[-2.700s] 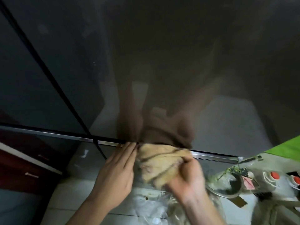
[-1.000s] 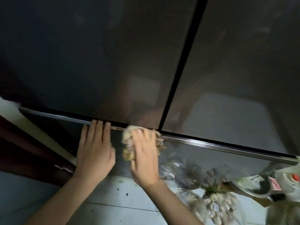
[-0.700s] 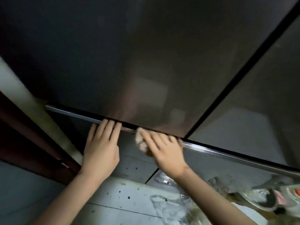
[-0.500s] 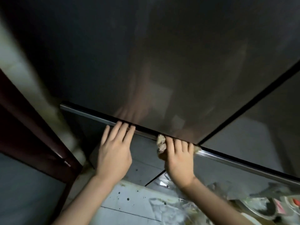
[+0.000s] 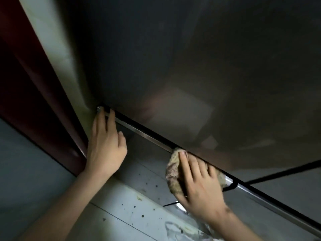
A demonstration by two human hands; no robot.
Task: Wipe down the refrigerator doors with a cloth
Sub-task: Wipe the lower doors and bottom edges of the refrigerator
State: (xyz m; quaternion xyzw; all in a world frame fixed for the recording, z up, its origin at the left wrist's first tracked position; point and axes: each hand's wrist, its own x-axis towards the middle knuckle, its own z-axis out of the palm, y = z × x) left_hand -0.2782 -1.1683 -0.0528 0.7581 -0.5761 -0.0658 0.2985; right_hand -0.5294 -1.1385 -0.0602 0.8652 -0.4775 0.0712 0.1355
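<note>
The dark glossy refrigerator door fills most of the view, with a metal trim strip along its lower edge. My right hand presses a crumpled beige cloth flat against the trim and the panel below it, near the vertical seam between the doors. My left hand rests flat on the lower panel at the door's left corner, fingertips on the trim, holding nothing.
A dark red cabinet side and a pale wall strip border the fridge on the left. Grey speckled floor tiles lie below, with a crumpled clear plastic bag at the bottom right.
The view has swung left and tilted. My left hand slid to the door's left corner. My right hand with the cloth stays near the seam, wiping along the trim.
</note>
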